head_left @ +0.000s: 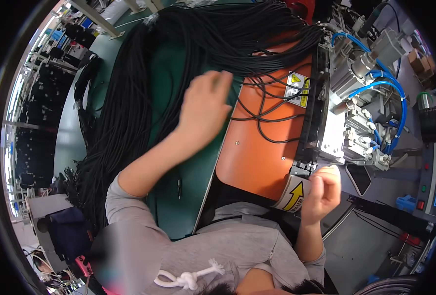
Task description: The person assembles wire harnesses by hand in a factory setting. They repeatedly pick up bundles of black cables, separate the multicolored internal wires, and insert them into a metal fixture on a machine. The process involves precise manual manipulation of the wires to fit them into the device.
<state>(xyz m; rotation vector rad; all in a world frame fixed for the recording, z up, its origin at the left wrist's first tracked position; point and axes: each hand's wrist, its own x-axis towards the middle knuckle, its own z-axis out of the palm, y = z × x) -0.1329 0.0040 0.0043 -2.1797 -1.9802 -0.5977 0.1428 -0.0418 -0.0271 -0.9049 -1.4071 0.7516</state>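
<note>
My left hand (203,109) hovers over the green tabletop (178,172), beside a thick bundle of black cables (223,46). Its fingers are apart, a little blurred, and no cable shows in them. My right hand (321,194) is closed, thumb against curled fingers, at the near end of a machine (333,132); whatever it pinches is hidden. Just left of it is a white label with a yellow arrow (292,194). Several loose black cables (272,118) cross an orange plate (257,152) and run into the machine's dark edge.
Blue air tubes (399,93) loop over metal cylinders on the machine. More black cables (107,142) hang down the table's left side. A slim dark pen-like object (179,188) lies on the green surface. Racks of dark cables (38,123) stand at far left.
</note>
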